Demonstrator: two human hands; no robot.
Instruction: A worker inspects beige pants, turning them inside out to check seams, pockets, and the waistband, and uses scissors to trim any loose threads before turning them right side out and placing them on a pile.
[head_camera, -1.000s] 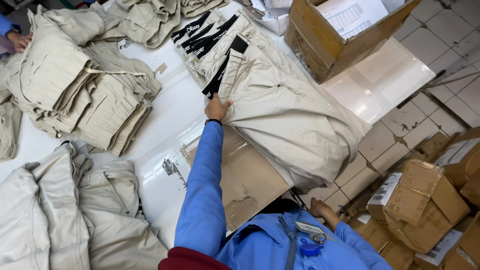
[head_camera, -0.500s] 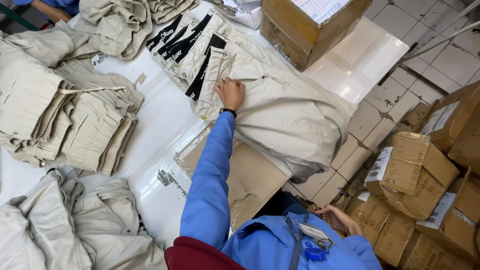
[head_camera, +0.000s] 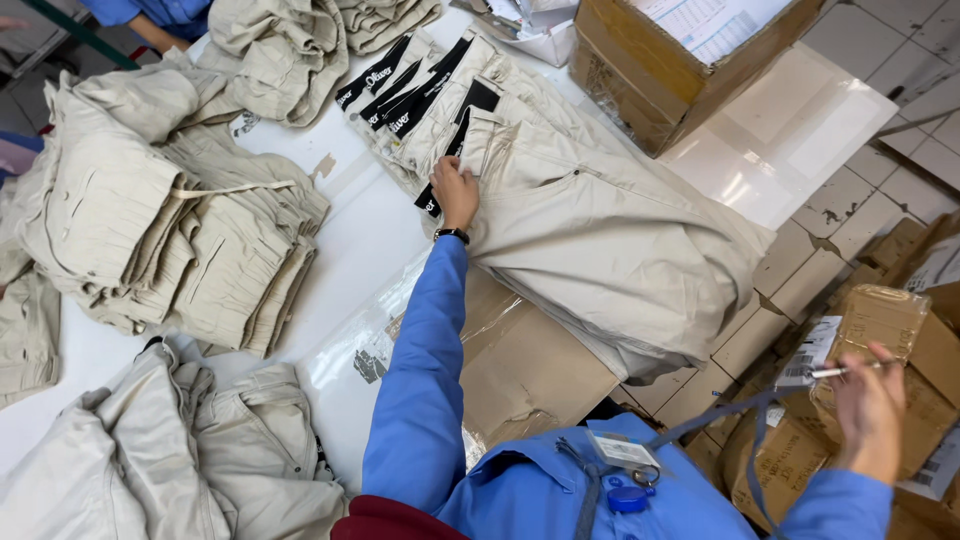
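left hand (head_camera: 456, 190) flat, fingers on beige trousers (head_camera: 600, 240), frame centre | right hand (head_camera: 868, 405) pinches pen (head_camera: 845, 371) | risk: stack overhangs tabletop (head_camera: 360, 240), may slide

We are looking at a clothing warehouse or packing room: folded beige trousers (head_camera: 180, 240) are lying stacked on a white table (head_camera: 370, 240), and cardboard boxes (head_camera: 890, 360) are crowding the tiled floor (head_camera: 930, 60).

Our left hand (head_camera: 456, 190) on trousers stack (head_camera: 600, 230) at table (head_camera: 360, 235) centre, tied bundle (head_camera: 150, 230) left, cardboard box (head_camera: 680, 50) behind, our right hand (head_camera: 868, 405) off table, right.
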